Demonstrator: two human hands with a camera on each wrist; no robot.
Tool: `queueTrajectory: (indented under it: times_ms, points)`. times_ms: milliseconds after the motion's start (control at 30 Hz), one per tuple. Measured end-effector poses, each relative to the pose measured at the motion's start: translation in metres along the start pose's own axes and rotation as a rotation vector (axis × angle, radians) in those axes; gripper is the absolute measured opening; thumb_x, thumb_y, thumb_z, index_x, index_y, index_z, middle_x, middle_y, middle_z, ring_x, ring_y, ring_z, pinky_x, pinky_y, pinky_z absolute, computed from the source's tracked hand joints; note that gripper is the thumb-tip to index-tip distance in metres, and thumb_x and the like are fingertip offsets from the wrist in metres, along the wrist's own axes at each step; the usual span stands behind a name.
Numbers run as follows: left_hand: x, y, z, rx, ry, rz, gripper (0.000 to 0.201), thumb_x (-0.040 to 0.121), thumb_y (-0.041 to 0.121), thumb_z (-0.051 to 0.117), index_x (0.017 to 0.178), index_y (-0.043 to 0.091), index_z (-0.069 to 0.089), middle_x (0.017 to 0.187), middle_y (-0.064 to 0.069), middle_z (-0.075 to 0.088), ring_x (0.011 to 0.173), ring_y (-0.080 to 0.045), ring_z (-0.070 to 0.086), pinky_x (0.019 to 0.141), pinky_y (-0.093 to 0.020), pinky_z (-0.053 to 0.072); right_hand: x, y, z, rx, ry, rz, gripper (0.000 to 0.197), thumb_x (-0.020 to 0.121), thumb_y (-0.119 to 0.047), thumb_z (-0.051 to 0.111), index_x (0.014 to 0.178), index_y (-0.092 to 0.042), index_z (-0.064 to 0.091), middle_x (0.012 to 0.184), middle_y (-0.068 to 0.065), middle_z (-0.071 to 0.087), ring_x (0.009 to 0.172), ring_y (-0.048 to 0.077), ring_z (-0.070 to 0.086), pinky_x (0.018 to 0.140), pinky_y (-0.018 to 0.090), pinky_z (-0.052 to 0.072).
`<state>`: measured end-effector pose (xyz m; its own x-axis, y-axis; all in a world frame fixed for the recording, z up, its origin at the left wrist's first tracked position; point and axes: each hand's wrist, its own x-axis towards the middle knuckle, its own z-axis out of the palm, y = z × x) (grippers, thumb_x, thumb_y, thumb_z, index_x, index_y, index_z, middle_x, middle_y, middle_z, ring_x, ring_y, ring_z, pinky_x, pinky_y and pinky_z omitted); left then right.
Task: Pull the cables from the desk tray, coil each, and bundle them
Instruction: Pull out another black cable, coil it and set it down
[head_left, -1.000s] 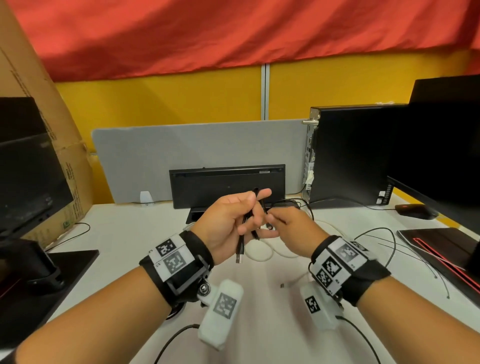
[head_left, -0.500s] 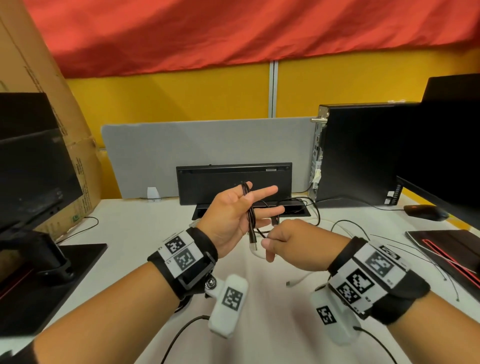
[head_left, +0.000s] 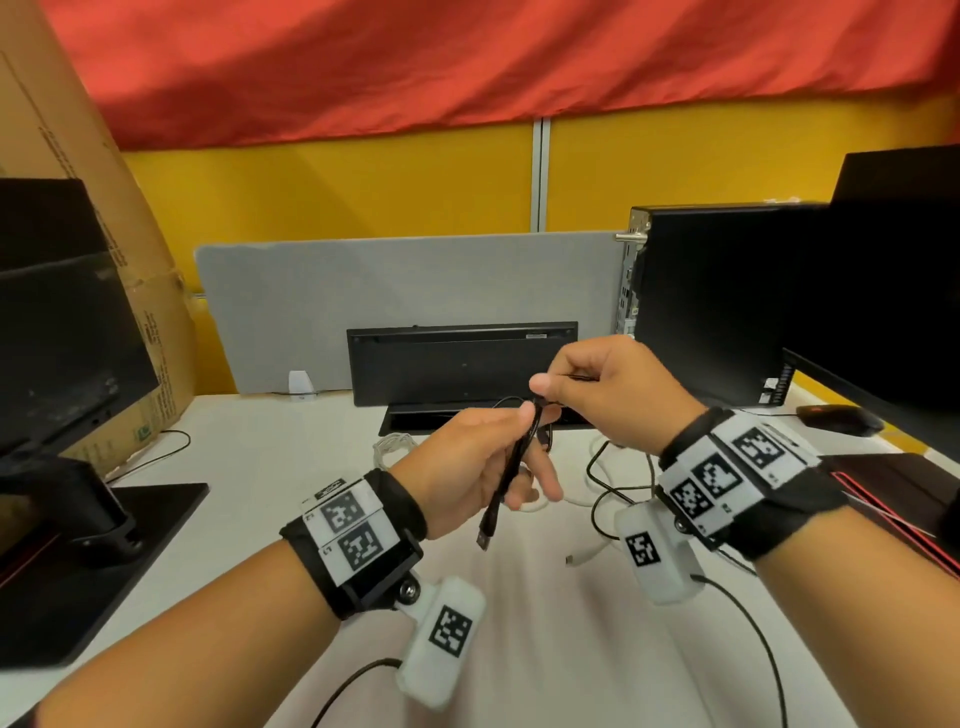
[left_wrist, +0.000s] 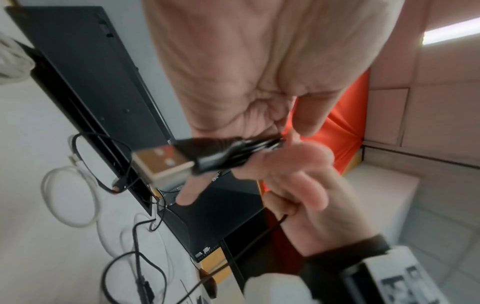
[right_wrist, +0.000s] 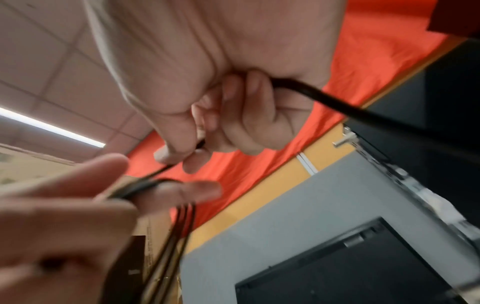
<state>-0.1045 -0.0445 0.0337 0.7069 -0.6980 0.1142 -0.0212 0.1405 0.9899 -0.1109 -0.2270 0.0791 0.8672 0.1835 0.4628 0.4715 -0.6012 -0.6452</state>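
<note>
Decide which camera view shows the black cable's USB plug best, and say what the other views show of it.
The left wrist view: the USB plug fills the foreground, metal shell facing the camera, below the left hand. The head view shows it small, dangling from that hand's grip. The right wrist view shows only cable strands; the plug is not visible.

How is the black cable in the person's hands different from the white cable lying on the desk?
The thin black USB cable is lifted off the desk, held by the left hand and right hand; the white cable lies untouched. The black one is folded into several strands; the white one sprawls in loose curves. Both end in a bare plug.
</note>
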Motion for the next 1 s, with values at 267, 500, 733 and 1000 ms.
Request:
queueTrajectory:
  times_ms: [267,500,733,1000]
  points:
    - [-0.005,0.006,0.002,-0.256,-0.046,0.043,0.040,0.099,0.018,0.045,0.134,-0.001,0.052,0.055,-0.006,0.049,0.041,-0.009,0.034,0.094,-0.066,0.045,-0.009,0.032,0.028,0.066,0.060,0.130,0.025,0.097,-0.023,0.053,0.086,-0.023,0.075,0.082,-0.003,0.072,0.083,0.018,0.067,0.081,0.036,0.055]
    - [0.002,0.014,0.003,-0.303,0.171,0.184,0.036,0.104,0.021,0.035,0.131,-0.002,0.041,0.090,-0.011,0.072,0.045,-0.010,0.042,0.088,-0.062,0.050,-0.024,0.032,0.052,-0.099,-0.242,0.192,0.032,0.092,0.000,0.040,0.081,-0.015,0.066,0.073,0.000,0.060,0.066,0.016,0.054,0.070,0.040,0.048]
    - [0.007,0.009,-0.013,-0.268,0.251,0.274,0.024,0.106,0.019,0.030,0.126,0.009,0.037,0.131,-0.010,0.062,0.100,-0.037,0.069,0.094,-0.057,0.050,-0.032,0.015,0.043,-0.234,-0.456,0.204,0.033,0.101,-0.032,0.043,0.095,-0.021,0.073,0.068,-0.016,0.051,0.067,-0.003,0.051,0.059,0.013,0.035]
    - [0.005,0.008,-0.012,-0.051,0.201,0.131,0.036,0.107,0.024,0.029,0.143,0.019,0.031,0.123,-0.008,0.068,0.091,-0.029,0.072,0.091,-0.042,0.051,-0.025,-0.016,0.019,-0.299,-0.405,0.097,0.028,0.095,-0.028,0.056,0.071,-0.019,0.067,0.047,-0.021,0.054,0.044,-0.005,0.049,0.047,0.011,0.035]
